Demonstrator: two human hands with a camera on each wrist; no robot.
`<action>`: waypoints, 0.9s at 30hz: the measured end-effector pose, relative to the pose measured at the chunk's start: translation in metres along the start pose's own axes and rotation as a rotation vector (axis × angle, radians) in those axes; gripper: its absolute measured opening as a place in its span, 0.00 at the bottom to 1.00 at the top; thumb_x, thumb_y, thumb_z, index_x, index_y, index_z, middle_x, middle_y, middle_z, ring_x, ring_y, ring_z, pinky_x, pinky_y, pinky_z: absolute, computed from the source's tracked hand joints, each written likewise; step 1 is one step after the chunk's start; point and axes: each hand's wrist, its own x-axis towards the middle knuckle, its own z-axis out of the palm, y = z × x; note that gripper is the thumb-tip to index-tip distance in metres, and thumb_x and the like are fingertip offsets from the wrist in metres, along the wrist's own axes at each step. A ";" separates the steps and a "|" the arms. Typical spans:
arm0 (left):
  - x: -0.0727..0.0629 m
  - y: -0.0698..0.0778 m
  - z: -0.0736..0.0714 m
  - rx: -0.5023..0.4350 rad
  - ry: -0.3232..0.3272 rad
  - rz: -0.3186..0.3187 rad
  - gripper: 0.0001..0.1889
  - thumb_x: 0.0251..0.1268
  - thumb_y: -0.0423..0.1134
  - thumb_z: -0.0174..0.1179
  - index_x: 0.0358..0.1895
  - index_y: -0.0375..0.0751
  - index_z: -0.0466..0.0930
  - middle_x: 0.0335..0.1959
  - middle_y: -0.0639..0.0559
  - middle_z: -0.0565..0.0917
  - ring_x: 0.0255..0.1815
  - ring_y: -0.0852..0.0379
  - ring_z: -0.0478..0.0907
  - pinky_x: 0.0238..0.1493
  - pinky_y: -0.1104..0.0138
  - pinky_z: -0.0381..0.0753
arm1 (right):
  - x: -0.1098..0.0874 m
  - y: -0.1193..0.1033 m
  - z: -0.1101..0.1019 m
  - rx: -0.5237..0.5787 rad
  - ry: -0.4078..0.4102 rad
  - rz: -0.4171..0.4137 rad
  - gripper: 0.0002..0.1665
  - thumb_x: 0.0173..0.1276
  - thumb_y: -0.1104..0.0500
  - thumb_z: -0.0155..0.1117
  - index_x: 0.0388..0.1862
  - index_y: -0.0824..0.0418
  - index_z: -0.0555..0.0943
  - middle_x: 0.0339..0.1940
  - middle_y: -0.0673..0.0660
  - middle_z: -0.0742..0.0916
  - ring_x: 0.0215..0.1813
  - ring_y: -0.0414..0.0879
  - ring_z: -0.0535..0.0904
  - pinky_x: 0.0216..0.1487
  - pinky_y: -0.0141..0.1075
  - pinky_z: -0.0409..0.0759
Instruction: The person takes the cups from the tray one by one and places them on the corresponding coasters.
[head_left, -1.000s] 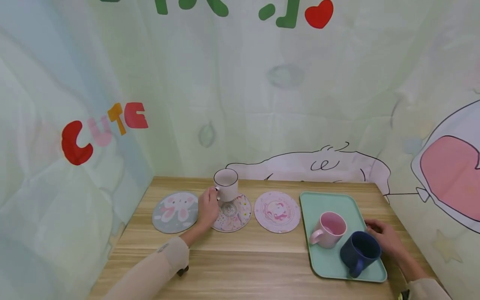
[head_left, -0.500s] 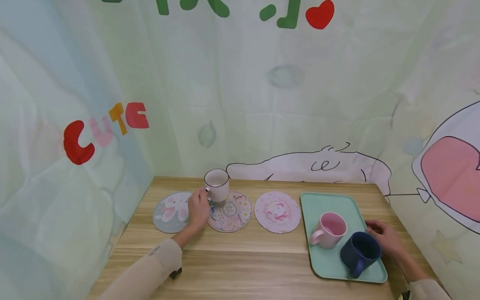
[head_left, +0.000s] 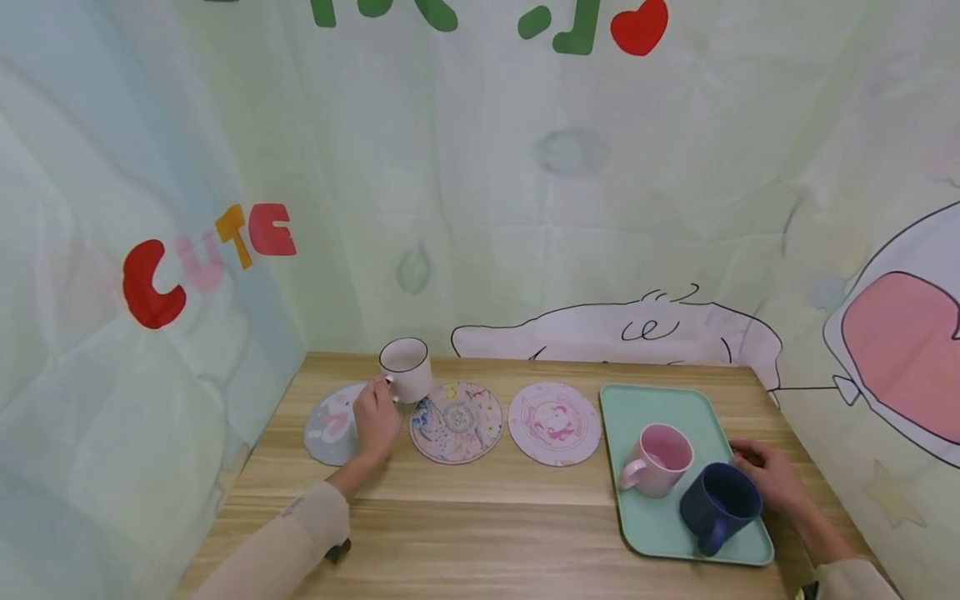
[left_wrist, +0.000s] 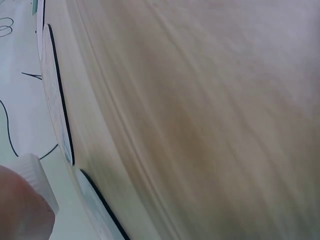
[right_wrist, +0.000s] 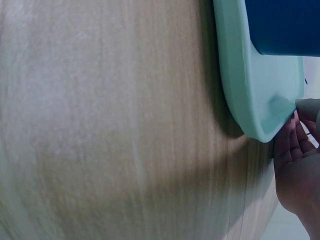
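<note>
A white mug with a dark rim [head_left: 406,372] hangs upright in my left hand [head_left: 377,421], which grips it by the handle. It is over the gap between the grey bunny coaster [head_left: 328,429] and the floral coaster [head_left: 457,422]; my hand hides part of the grey one. In the left wrist view, only part of the mug [left_wrist: 41,179] shows beyond the hand. On the right, my right hand [head_left: 772,475] holds the side rim of a mint-green tray [head_left: 660,400], thumb on the edge and fingers below it. A pink mug [head_left: 660,467] and a navy mug [head_left: 716,508] stand on the tray.
A pink coaster [head_left: 555,425] lies between the floral coaster and the tray. All this is on a wooden table [head_left: 495,533]. Printed cloth [head_left: 510,233] hangs close behind the table's back edge and along both sides.
My left hand has moved left with the white mug, from over the floral coaster toward the grey one. The right hand and the tray have stayed in place.
</note>
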 end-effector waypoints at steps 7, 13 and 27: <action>0.004 -0.004 -0.017 0.033 -0.048 -0.082 0.21 0.87 0.39 0.39 0.28 0.38 0.67 0.25 0.47 0.68 0.31 0.50 0.65 0.33 0.62 0.63 | -0.001 -0.002 0.001 -0.007 -0.008 0.003 0.22 0.82 0.63 0.58 0.66 0.78 0.77 0.53 0.71 0.86 0.46 0.39 0.79 0.43 0.27 0.77; 0.005 -0.003 -0.033 0.055 -0.102 -0.081 0.22 0.89 0.42 0.35 0.32 0.34 0.69 0.28 0.45 0.70 0.32 0.49 0.67 0.35 0.61 0.65 | 0.000 0.001 0.003 0.004 -0.008 0.008 0.22 0.82 0.63 0.59 0.66 0.78 0.77 0.54 0.72 0.86 0.47 0.38 0.79 0.44 0.27 0.77; 0.008 -0.010 -0.060 0.014 -0.184 -0.100 0.20 0.89 0.41 0.33 0.39 0.31 0.68 0.36 0.41 0.73 0.37 0.54 0.70 0.37 0.70 0.70 | -0.001 0.001 0.000 0.014 -0.012 0.012 0.22 0.83 0.62 0.57 0.66 0.78 0.76 0.55 0.73 0.86 0.46 0.35 0.78 0.44 0.26 0.76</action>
